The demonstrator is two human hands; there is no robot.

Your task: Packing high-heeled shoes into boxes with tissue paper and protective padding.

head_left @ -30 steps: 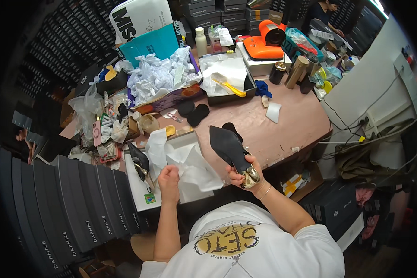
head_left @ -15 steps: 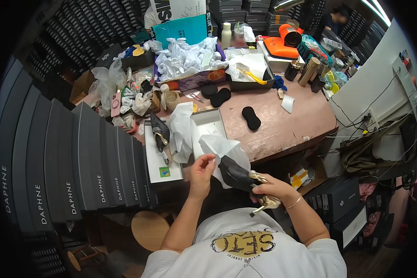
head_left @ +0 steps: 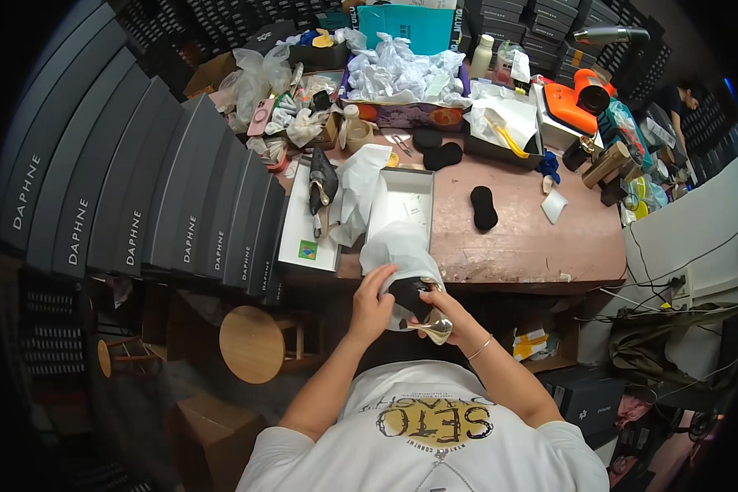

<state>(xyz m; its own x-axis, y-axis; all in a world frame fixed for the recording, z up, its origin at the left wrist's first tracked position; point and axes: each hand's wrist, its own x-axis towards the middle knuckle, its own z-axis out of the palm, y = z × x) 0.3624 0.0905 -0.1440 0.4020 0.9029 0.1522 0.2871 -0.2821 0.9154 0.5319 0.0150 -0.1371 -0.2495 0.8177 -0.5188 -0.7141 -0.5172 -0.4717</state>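
Observation:
My left hand [head_left: 372, 305] and my right hand [head_left: 448, 313] hold a black high-heeled shoe [head_left: 410, 297] with a shiny gold heel, close to my chest below the table edge. White tissue paper [head_left: 399, 250] is wrapped over the shoe's front, and my left hand presses it against the shoe. Just beyond, an open white shoe box [head_left: 402, 205] stands on the brown table [head_left: 517, 238]. A second black shoe [head_left: 321, 187] lies on the box lid [head_left: 303, 238] to the left, beside crumpled white paper [head_left: 359, 187].
A row of dark grey shoe boxes [head_left: 139, 189] stands at the left. A black insole pad [head_left: 484, 207], more black pads [head_left: 436, 152], scissors, an orange device [head_left: 578, 102] and a bin of crumpled paper [head_left: 402, 70] fill the table. A round wooden stool [head_left: 254, 344] stands below.
The view has swung left and closer. The shoe has come down from over the table to my chest, and tissue paper now covers its front under my left hand.

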